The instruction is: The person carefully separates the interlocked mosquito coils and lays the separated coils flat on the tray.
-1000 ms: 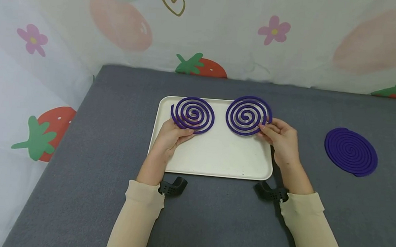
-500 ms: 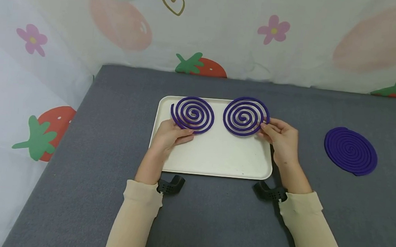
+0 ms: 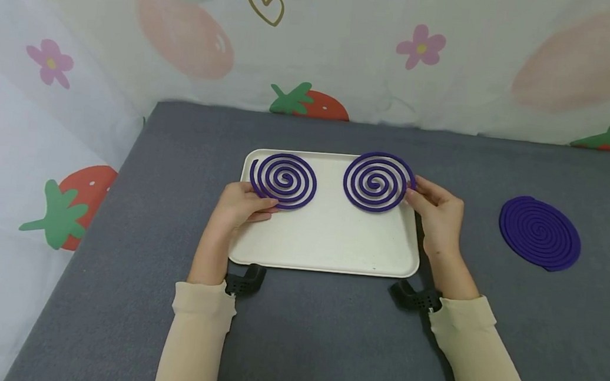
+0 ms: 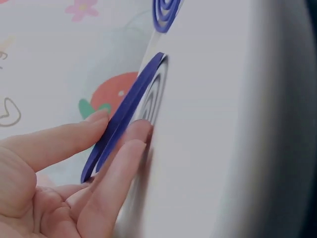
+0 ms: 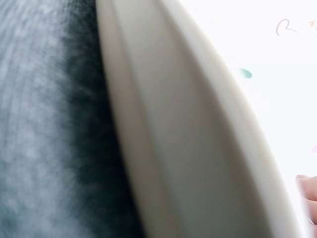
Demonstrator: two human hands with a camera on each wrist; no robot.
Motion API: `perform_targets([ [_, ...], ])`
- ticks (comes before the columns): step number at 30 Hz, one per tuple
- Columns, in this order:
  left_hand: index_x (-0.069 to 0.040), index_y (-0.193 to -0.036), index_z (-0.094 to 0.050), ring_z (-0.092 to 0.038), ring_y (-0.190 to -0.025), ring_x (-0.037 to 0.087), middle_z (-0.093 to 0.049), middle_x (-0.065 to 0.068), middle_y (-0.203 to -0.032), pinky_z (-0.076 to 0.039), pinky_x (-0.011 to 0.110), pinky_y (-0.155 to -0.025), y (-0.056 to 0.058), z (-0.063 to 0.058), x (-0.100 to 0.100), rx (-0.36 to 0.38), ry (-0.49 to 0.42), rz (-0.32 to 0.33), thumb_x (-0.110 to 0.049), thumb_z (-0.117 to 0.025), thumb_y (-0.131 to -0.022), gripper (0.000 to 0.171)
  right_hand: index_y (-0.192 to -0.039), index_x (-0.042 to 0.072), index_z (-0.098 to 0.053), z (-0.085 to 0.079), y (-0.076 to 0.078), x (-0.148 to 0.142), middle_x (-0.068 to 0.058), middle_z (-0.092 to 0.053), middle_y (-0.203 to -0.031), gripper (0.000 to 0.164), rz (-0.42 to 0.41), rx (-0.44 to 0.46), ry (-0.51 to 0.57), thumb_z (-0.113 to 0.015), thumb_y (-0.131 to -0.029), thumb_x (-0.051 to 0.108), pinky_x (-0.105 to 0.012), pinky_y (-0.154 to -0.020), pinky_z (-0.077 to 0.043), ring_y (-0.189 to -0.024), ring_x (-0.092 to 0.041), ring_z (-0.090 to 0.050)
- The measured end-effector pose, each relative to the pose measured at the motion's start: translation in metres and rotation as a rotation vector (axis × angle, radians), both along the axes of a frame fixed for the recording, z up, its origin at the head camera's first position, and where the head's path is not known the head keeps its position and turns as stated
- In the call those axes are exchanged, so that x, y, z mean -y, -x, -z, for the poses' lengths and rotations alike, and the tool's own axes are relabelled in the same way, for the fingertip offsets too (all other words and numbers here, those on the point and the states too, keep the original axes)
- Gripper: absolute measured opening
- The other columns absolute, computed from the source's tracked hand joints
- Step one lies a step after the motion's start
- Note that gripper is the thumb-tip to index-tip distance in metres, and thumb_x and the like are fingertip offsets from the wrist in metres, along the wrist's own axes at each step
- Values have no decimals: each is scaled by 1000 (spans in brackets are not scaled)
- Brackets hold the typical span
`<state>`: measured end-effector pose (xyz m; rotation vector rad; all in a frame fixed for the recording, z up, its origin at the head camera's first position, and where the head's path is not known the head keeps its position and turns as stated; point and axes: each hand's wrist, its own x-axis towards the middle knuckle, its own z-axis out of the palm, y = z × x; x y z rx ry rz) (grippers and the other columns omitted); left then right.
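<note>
Over the left side of a white tray [image 3: 328, 242], my left hand [image 3: 242, 205] pinches a purple mosquito coil [image 3: 286, 180] at its lower left edge. The left wrist view shows this coil [image 4: 124, 110] nearly edge-on, tilted above the tray, thumb on one side and fingers on the other. My right hand [image 3: 438, 214] pinches a second spiral coil [image 3: 374, 185] by its right edge, over the tray's upper right part. Only some fingertips [image 5: 309, 191] of that hand show in the right wrist view, where the tray's wall [image 5: 198, 129] fills the middle.
A tightly wound purple coil disc [image 3: 540, 230], its turns without gaps, lies on the grey cloth [image 3: 498, 168] to the right. Behind the table hangs a white printed curtain [image 3: 347, 46]. Dark wrist camera mounts [image 3: 248, 278] sit near the tray's front edge.
My left hand has moved left with its coil, widening the gap between the two coils. The right coil has shifted slightly left and down, with my right hand at its edge.
</note>
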<state>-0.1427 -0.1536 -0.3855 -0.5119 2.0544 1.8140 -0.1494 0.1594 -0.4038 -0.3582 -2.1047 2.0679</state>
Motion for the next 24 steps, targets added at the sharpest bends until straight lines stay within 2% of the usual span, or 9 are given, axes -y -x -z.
perform_targets([
  [3, 14, -114, -54, -67, -65, 9, -67, 19, -93, -55, 23, -65, -1, -3, 4, 26, 65, 28, -1, -64, -88, 32, -115, -9, -63, -1, 0, 0, 3, -66, -87, 31, -9, -1, -20, -66, -85, -2, -16, -72, -51, -80, -7, -62],
  [8, 13, -109, -59, -67, -62, 11, -69, 14, -79, -56, 25, -63, -5, -9, 10, 11, 138, 43, -9, -64, -90, 30, -115, -6, -64, -1, 0, 0, -3, -67, -96, 29, -11, 13, -69, -66, -86, 1, -16, -75, -50, -85, -7, -62],
  [16, 12, -103, -65, -67, -62, 11, -70, 13, -79, -55, 24, -59, -9, -17, 24, -30, 250, 89, -16, -63, -91, 31, -112, -7, -65, -2, 2, -2, 3, -67, -96, 26, -17, 20, -83, -64, -88, 4, -20, -84, -48, -91, -7, -62],
  [20, 9, -108, -64, -68, -69, 12, -70, 15, -88, -56, 25, -63, -9, -18, 29, -46, 225, 103, -16, -63, -91, 31, -113, -10, -63, -2, 2, -4, 4, -67, -93, 28, -35, -14, -33, -65, -88, 2, -19, -82, -49, -89, -8, -63],
  [24, 8, -117, -59, -68, -83, 14, -66, 21, -106, -55, 28, -74, -8, -14, 26, -88, 117, 128, -11, -62, -92, 32, -116, -15, -57, 0, 2, -7, 1, -66, -93, 33, -53, -24, 71, -64, -86, -3, -18, -79, -51, -87, -8, -64],
])
